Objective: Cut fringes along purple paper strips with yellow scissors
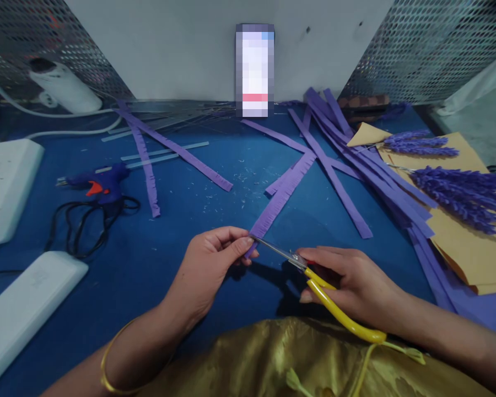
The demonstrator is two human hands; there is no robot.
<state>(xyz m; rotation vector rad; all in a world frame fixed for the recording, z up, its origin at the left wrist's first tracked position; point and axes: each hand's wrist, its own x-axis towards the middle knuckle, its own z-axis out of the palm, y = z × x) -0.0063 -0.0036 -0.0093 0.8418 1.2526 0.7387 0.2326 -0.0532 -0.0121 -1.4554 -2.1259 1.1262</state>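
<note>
My left hand [219, 259] pinches the near end of a purple paper strip [278, 201], which has a row of fine cuts along its edge. The strip runs away from me to the upper right and folds near its far end. My right hand [343, 275] holds scissors [334, 309] with yellow handles. Their narrow metal blades lie at the strip's edge, right beside my left fingertips. Whether the blades are parted is too small to tell. Two more fringed purple strips [182, 154] rest on the blue table at the left.
A blue glue gun [103, 182] with a black cord lies left, near clear glue sticks [165, 151]. White power strips [28, 309] line the left edge. At the right are plain purple strips [372, 165], purple flower stems [463, 190] and tan paper [458, 248]. A phone [255, 69] stands at the back.
</note>
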